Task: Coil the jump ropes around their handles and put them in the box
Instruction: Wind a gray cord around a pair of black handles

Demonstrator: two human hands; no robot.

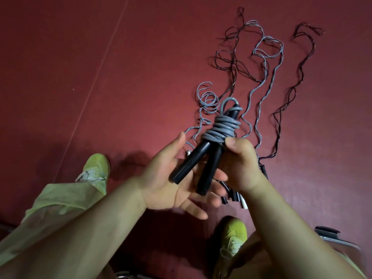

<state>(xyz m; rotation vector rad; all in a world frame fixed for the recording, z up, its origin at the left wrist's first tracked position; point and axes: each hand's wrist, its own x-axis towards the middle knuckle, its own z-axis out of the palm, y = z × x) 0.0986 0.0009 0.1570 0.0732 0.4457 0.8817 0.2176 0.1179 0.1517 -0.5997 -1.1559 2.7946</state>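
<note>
- Grey cord is wound in tight turns around two black handles (201,160) of a jump rope (222,127), held above a dark red floor (100,77).
- A person's right hand (240,164) grips the bundle where coil meets handles, thumb pressed against the lowest turns of cord.
- Beneath it, the left hand (171,182) lies palm up with fingers spread wide; the free ends of the splayed handles rest across its palm.
- More jump ropes lie uncoiled on the floor beyond the hands: a grey rope (267,45) and dark ropes (289,97) trailing in loose waves toward the far right corner of the view.
- Several of their handles (235,196) lie bunched on the floor just under the right wrist.
- Yellow-green shoes (96,170) and pale green trouser legs (60,208) frame the near edge.
- A dark and silver object (330,235) sits at the lower right, too cropped to identify.
</note>
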